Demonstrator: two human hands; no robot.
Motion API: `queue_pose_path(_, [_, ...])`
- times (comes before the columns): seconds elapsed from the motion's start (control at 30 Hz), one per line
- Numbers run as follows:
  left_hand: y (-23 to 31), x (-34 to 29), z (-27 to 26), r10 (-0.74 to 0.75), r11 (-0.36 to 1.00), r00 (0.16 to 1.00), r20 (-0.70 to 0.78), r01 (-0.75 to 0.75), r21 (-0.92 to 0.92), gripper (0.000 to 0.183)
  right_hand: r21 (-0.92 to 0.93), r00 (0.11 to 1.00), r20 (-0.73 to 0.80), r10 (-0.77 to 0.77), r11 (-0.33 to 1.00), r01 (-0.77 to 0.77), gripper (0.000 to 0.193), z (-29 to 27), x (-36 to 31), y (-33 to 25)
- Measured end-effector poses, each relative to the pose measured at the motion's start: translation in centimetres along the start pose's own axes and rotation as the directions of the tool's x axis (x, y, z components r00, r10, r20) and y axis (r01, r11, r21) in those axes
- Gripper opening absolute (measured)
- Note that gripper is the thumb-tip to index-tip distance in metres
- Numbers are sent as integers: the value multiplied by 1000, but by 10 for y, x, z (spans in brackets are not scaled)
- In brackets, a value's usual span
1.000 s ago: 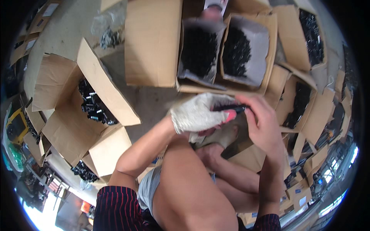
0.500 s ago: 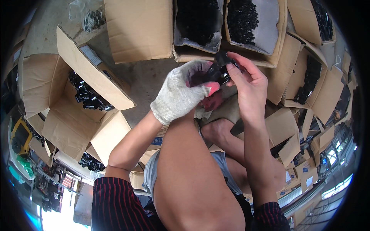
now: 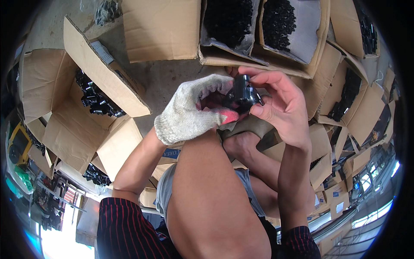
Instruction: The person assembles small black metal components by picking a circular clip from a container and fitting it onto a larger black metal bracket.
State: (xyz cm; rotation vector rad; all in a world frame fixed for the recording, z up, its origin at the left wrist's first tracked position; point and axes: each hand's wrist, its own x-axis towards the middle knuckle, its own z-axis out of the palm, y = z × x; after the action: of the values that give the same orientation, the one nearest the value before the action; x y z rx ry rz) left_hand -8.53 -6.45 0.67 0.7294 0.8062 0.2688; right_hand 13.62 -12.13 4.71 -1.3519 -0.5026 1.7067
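Between my hands, above my raised knee, is a glossy black part [image 3: 242, 96] with a short round stub on top and a small pin sticking out at its right side. My left hand [image 3: 194, 108], in a whitish knit glove with red fingertips, curls around its left side. The bare fingers of my right hand [image 3: 280, 101] pinch the part from the right, thumb below and forefinger above. Its exact kind I cannot make out, and the glove hides some of it.
An open carton [image 3: 82, 142] with black parts stands at the left. Ahead, two lined trays of small black pieces [image 3: 279, 26] sit in a large carton [image 3: 324, 26]. Another open carton [image 3: 366, 93] with black parts is at the right. Grey floor [image 3: 166, 77] shows between them.
The black part has come slightly nearer to me and turned, so its round stub now points up. My right hand has shifted its fingers, and the view has moved a little.
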Motion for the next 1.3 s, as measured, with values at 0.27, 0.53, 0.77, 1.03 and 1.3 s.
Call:
queue_pose_path(0.27, [-1, 1, 5, 25, 1000, 999, -22, -25, -9, 60, 149, 986, 0, -165, 975, 163, 55, -11, -2, 17])
queue_pose_path(0.53, [7, 5, 4, 119, 966, 993, 18, -120, 231, 73, -143, 973, -148, -177, 977, 156, 50, 12, 0, -5])
queue_pose_path(0.77, [9, 4, 11, 181, 870, 982, 54, -185, 457, 87, -164, 976, -165, -144, 980, 117, 46, 13, 1, -3])
queue_pose_path(1.03, [-2, 4, 23, 334, 908, 941, -43, -310, 282, 86, -176, 970, -178, -163, 976, 132, 46, 10, -1, -2])
queue_pose_path(1.3, [-13, 1, 11, 323, 893, 945, 49, -321, 314, 83, -342, 947, -76, -312, 900, 269, 42, 8, 6, 6])
